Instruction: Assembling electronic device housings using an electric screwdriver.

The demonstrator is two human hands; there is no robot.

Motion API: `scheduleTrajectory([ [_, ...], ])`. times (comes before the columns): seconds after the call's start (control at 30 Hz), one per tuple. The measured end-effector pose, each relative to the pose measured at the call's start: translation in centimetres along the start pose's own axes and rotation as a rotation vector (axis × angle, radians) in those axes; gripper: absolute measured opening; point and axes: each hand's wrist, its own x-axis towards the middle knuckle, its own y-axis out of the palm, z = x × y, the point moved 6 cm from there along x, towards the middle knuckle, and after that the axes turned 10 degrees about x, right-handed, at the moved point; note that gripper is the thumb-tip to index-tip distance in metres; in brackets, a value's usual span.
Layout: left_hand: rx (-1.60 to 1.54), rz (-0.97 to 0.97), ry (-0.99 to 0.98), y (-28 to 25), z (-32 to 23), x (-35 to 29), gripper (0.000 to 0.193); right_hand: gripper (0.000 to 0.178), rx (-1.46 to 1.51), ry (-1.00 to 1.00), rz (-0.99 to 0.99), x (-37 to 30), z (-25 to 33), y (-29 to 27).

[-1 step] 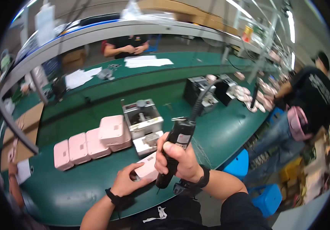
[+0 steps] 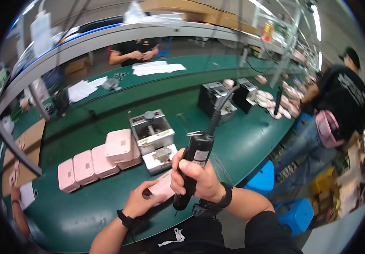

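My right hand (image 2: 197, 175) is wrapped round a black corded electric screwdriver (image 2: 195, 157), held nearly upright with its bit pointing down. The cord rises from its top end. At the near side of the green table (image 2: 102, 209), my left hand (image 2: 143, 200) grips a pale pink plastic case (image 2: 162, 186) between thumb and fingers. Part of that case is hidden behind my right hand and the screwdriver. The bit's tip shows below, to the right of the case and apart from it. Just beyond stands a metal screw feeder (image 2: 153, 142).
A row of pink cases (image 2: 83, 167), some stacked, sits left of the feeder. Further right are more feeders (image 2: 216, 100) and pink parts (image 2: 271, 101). A co-worker (image 2: 343, 97) stands at the right, near blue stools (image 2: 294, 216). Another person's hand (image 2: 15, 194) rests at the left edge.
The view has shifted slightly, so the table's things appear a little further left. Both hands keep their holds on the screwdriver and the case.
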Motion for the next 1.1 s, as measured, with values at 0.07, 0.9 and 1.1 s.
scheduleTrajectory([
  [0.07, -0.196, 0.168, -0.157, 2.9, -0.9, 2.1, 0.056, 0.024, 0.012, 0.033, -0.013, -2.0, 0.9, -1.5],
  [0.9, -0.089, -0.129, -0.154, -4.8, -3.3, -3.0, 0.034, 0.024, -0.153, -0.336, -0.24, -2.6, 3.3, -10.0],
  [1.1, 0.801, -0.775, 0.009, -16.8, -2.5, -8.7, 0.039, 0.027, -0.206, -0.359, -0.157, -0.2, 0.5, -9.1],
])
